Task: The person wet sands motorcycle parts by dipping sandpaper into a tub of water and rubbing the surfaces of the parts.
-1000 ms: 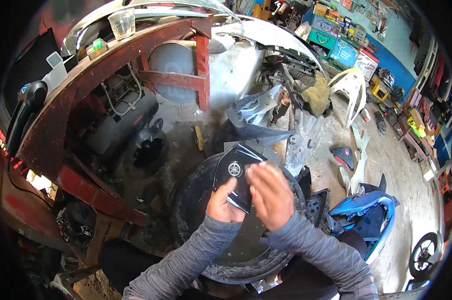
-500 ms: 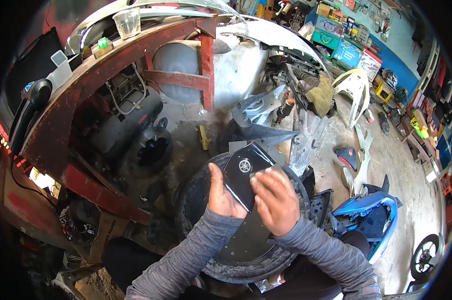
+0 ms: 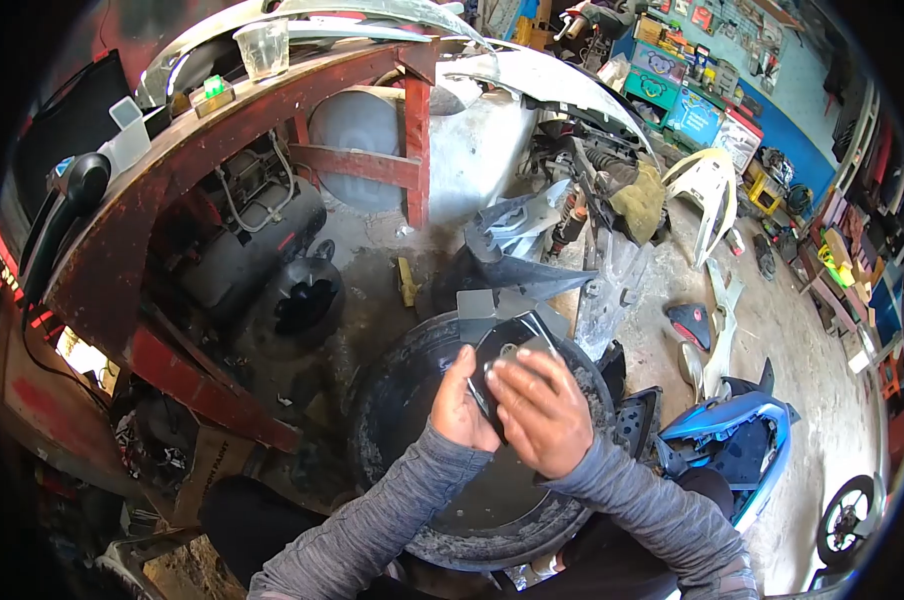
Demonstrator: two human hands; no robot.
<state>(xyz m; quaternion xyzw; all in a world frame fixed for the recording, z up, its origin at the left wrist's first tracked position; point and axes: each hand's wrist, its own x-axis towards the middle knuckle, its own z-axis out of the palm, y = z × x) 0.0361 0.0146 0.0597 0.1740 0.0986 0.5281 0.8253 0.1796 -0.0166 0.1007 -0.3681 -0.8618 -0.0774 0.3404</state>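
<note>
A glossy black motorcycle panel (image 3: pixel 517 330) with a round silver emblem is held tilted above a round black tub (image 3: pixel 380 440) of murky water. My left hand (image 3: pixel 464 405) grips the panel from its left and lower side, thumb up. Across its face lies my right hand (image 3: pixel 544 412), fingers together and pressed down, covering most of the emblem. Something thin and grey shows by the right fingertips; I cannot make out what it is. A flat grey piece (image 3: pixel 477 303) stands at the tub's far rim, behind the panel.
To the left is a red-framed bench (image 3: pixel 202 125) bearing a clear plastic cup (image 3: pixel 263 50), with a compressor tank (image 3: pixel 257 245) beneath. A blue fairing (image 3: pixel 762 440) lies right of the tub. Farther off are a pale fairing frame (image 3: pixel 707 195) and a yellow tool (image 3: pixel 406 282) on the floor.
My right hand has slid leftward and down over the panel, covering the emblem. The panel has turned and tilted, showing less of its face, and the left hand has shifted slightly right.
</note>
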